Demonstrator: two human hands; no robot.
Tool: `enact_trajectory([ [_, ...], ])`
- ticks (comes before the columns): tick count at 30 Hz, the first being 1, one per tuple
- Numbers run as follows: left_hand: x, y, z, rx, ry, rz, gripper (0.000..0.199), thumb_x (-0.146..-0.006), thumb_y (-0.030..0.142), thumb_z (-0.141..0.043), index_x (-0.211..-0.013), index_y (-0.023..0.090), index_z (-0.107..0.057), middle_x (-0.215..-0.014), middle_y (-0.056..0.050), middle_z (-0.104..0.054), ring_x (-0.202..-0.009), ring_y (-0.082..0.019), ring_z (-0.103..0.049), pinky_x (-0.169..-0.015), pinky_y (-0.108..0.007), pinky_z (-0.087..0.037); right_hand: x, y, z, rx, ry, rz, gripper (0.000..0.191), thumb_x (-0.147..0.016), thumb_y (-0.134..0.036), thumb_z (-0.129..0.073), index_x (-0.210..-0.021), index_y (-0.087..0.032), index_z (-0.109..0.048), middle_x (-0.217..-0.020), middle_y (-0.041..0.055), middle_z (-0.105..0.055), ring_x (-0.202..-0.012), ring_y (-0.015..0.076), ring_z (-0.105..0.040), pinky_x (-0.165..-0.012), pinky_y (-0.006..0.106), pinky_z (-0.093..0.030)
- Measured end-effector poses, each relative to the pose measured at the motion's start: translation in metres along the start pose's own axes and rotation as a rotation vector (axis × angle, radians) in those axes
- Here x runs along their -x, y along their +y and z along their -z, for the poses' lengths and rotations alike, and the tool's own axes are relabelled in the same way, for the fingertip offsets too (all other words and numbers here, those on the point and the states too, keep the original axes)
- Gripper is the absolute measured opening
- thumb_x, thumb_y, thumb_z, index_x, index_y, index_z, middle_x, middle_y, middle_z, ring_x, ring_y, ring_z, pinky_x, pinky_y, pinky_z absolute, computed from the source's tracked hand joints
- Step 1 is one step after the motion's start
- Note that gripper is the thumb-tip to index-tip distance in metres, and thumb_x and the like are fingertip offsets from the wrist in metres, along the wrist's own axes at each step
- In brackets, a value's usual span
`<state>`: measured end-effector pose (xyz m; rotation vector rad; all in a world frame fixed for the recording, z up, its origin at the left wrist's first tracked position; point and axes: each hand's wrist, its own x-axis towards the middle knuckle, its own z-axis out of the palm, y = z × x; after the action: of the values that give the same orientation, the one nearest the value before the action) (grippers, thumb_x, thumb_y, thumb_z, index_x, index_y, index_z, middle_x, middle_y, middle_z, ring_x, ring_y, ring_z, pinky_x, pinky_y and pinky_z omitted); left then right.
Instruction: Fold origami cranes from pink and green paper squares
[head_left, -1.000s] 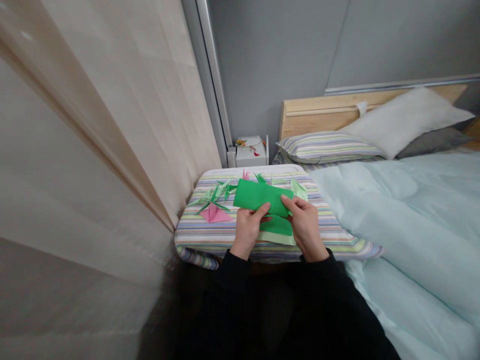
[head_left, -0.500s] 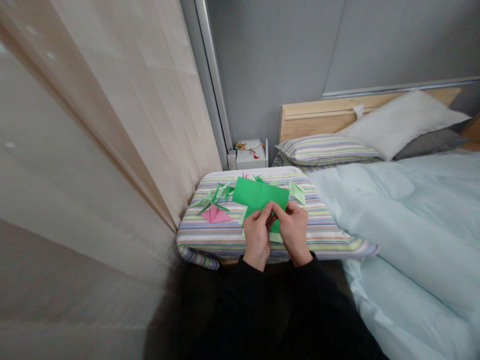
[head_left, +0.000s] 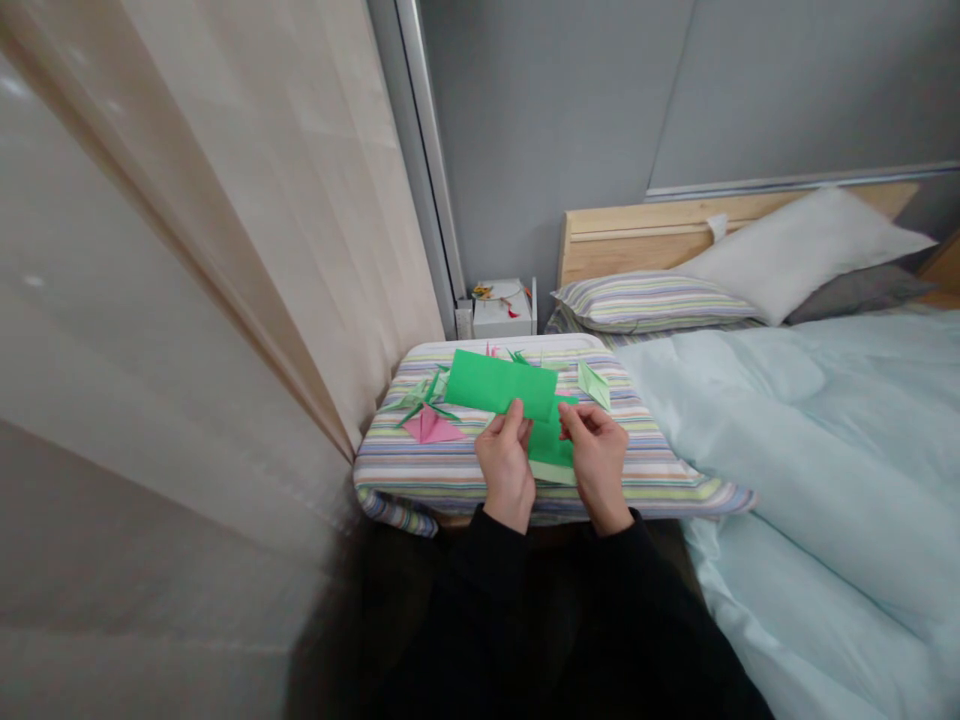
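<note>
Green sheet: here it is, a flat oblong (head_left: 487, 382) held up over the near half of the surface (head_left: 450, 465), slightly tilted, its lower edge towards the person.
Left hand: this one (head_left: 507, 468) has it, grip closed on the lower edge, thumb laid over the front.
Right hand: just beside the sheet's lower right corner, this hand (head_left: 600, 458) has its fingers curled in and the fingertips drawn together; whether the grip pinches any paper, I can't tell from here.
Green paper: below the hands, more bright green (head_left: 549, 446), partly covered by them, with a pale green strip (head_left: 553, 473) showing along its near edge.
Folded pieces: over to the left, a pink one (head_left: 433, 427) lies near a cluster of green ones (head_left: 421, 397); on the right, a pale green one (head_left: 594, 385) sits alone.
Far edge: small pink and green points (head_left: 517, 356) poke up behind the sheet.
Striped cloth: it covers the surface, draping down at the near left corner.
Bed: right alongside, a pale blue duvet (head_left: 810, 420), with a striped pillow (head_left: 660, 300) against the wooden headboard (head_left: 637, 240).
Curtain: beige folds (head_left: 300, 200) hang down the left.
</note>
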<state>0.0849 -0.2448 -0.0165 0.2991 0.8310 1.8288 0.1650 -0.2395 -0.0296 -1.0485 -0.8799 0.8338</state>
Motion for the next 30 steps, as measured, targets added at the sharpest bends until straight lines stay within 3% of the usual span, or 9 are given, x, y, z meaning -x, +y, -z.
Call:
enact_trajectory([
  [5,0.004,-0.007,-0.001,0.001,-0.070,0.015,0.036,-0.057,0.031,-0.093,-0.060,0.014,-0.061,-0.057,0.006,-0.056,-0.058,-0.008,-0.053,-0.062,-0.024,-0.041,0.005,-0.004,-0.007,0.002,-0.246,-0.051,0.039,-0.070,-0.053,-0.081,-0.071,-0.017,-0.067,-0.064,-0.0005,-0.062,-0.060,0.0142,-0.053,-0.059,0.028,-0.044],
  [8,0.007,-0.007,0.000,0.003,-0.097,0.040,0.034,-0.059,0.032,-0.091,-0.063,0.014,-0.063,-0.058,0.005,-0.056,-0.059,-0.009,-0.053,-0.062,-0.025,-0.040,0.007,-0.005,-0.009,0.026,-0.297,-0.052,0.039,-0.071,-0.053,-0.079,-0.067,-0.017,-0.066,-0.062,-0.0003,-0.062,-0.060,0.0142,-0.052,-0.059,0.028,-0.043],
  [17,0.005,-0.001,-0.002,0.025,-0.091,0.067,0.044,-0.054,0.029,-0.094,-0.060,0.016,-0.053,-0.057,0.007,-0.052,-0.057,-0.007,-0.053,-0.062,-0.023,-0.042,0.012,0.006,-0.001,0.144,-0.144,0.053,0.048,-0.076,-0.054,-0.075,-0.056,-0.021,-0.049,-0.052,-0.0060,-0.043,-0.055,0.0110,-0.036,-0.055,0.027,-0.030],
  [21,0.000,0.007,-0.002,0.007,-0.068,0.047,0.041,-0.058,0.028,-0.093,-0.060,0.016,-0.053,-0.056,0.007,-0.052,-0.053,-0.007,-0.051,-0.060,-0.024,-0.040,0.012,0.007,0.008,0.153,-0.131,0.066,0.046,-0.077,-0.055,-0.075,-0.058,-0.020,-0.053,-0.054,-0.0053,-0.045,-0.055,0.0112,-0.036,-0.055,0.028,-0.029],
  [30,-0.018,0.026,0.005,0.036,-0.040,-0.009,0.024,-0.068,0.023,-0.088,-0.074,0.015,-0.067,-0.076,-0.001,-0.072,-0.069,-0.011,-0.067,-0.071,-0.023,-0.047,0.016,0.009,0.022,0.164,-0.138,0.048,0.044,-0.076,-0.056,-0.076,-0.060,-0.019,-0.059,-0.056,-0.0030,-0.052,-0.055,0.0123,-0.040,-0.055,0.028,-0.031],
])
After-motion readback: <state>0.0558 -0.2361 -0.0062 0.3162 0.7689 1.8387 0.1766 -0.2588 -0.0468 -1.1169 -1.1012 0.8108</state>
